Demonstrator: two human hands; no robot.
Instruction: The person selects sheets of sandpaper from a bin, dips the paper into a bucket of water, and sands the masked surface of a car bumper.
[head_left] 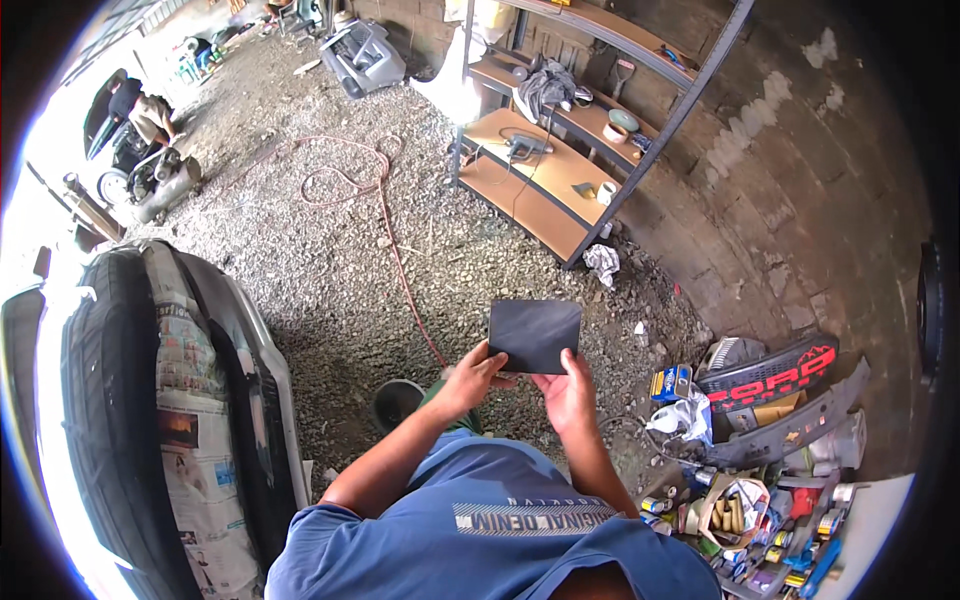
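Observation:
A dark grey rectangular sheet, by its look sandpaper [535, 335], is held up in front of my body over the gravel. My left hand [470, 380] grips its lower left corner, with the thumb on top. At the lower right edge, my right hand [568, 395] pinches it with the thumb on the upper face. Most of the fingers of both hands are hidden beneath the sheet. Below and left of it stands a dark bucket [396, 403], partly covered by my left forearm.
At left stands a dark car part [110, 420] with newspaper [195, 400] over it. A red hose [393, 245] snakes across the gravel. Ahead right, a metal shelf [560, 215] carries a power tool [527, 147]. Cans and a black grille [765, 375] crowd the right. A person [150, 110] bends far left.

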